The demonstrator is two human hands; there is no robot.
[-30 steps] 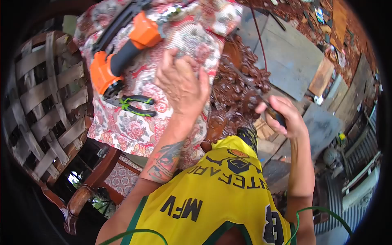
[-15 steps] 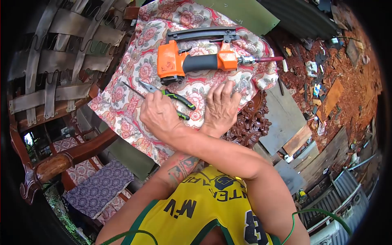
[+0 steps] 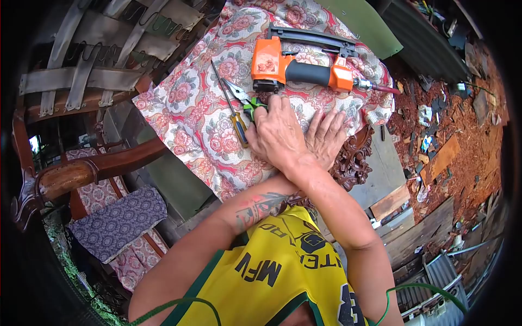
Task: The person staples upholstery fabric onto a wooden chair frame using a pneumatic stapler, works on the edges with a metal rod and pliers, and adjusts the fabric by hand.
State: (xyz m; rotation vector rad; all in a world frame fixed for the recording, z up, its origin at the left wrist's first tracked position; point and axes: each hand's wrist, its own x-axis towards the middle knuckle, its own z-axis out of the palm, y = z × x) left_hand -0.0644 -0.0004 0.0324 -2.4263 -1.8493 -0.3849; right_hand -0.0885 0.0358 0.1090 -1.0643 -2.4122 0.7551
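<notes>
My left hand (image 3: pixel 328 136) lies flat on the floral fabric (image 3: pixel 187 127), its fingers spread. Crossed over that wrist, my right hand (image 3: pixel 278 133) has its fingers curled over the handles of the green-and-black pliers (image 3: pixel 247 99), hiding most of them. Just left of my right hand lies a screwdriver (image 3: pixel 238 127) with a yellow-and-dark handle, its shaft pointing up and left. Above both hands, an orange-and-black staple gun (image 3: pixel 307 70) rests on the fabric, with a red hose at its right end.
Carved dark wood (image 3: pixel 353 163) shows beside the fabric's right edge. A chair frame with woven straps (image 3: pixel 103 81) stands at upper left, above a wooden armrest (image 3: pixel 103 165) and a folded purple cloth (image 3: pixel 119 223). Boards (image 3: pixel 389 201) and debris lie on reddish ground at right.
My right hand has crossed over to the fabric with the screwdriver, let it go, and moved right onto the pliers. My left hand now lies flatter. The view has shifted.
</notes>
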